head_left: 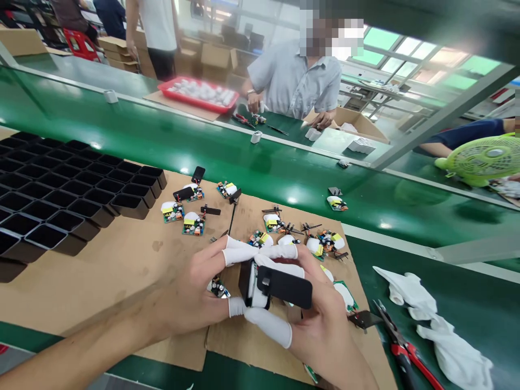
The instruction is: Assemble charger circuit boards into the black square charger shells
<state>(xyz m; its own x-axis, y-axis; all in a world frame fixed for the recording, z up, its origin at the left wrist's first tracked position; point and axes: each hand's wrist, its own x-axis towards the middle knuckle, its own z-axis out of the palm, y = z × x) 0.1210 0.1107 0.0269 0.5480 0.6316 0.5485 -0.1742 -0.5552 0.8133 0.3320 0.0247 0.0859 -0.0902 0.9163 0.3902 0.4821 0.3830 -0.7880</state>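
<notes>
At the cardboard sheet's (101, 271) left edge stand black plastic square housings (60, 200). Near its front edge, the left hand (195, 292) and right hand (320, 319), white cots on fingertips, together grip a black-and-white rectangular adapter piece (276, 287). Red-handled pliers (406, 349) lie rightmost.

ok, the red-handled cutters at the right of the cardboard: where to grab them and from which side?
Probably by the red handles, coming from the near right. The red-handled cutters lie flat on the green belt, black jaws pointing up-left toward the cardboard, handles splayed toward the near edge. White cloth gloves crowd their right side.
</notes>
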